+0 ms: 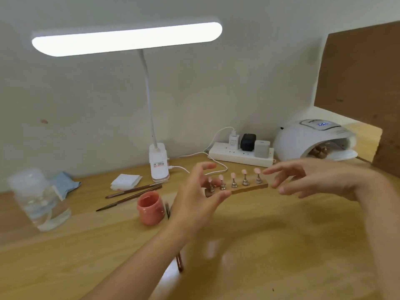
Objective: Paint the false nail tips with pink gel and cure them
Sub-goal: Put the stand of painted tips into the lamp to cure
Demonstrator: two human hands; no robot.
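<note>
A wooden strip (251,188) carries several metal stands, each topped with a pink false nail tip (244,171). My left hand (195,195) pinches the strip's left end, thumb in front and fingers behind the stands. My right hand (311,178) hovers with spread, straight fingers just beside the strip's right end and holds nothing. The open pink gel jar (150,210) stands to the left of my left hand. The white curing lamp (313,140) sits at the back right, its display lit, with another set of stands (320,151) inside its mouth.
Two brushes (134,192) lie behind the jar, and another brush (179,263) lies partly under my left forearm. A clear bottle (39,200), white wipes (125,180), a clamp desk lamp (159,165), a power strip (240,155) and a brown board (363,83) ring the wooden table (281,245).
</note>
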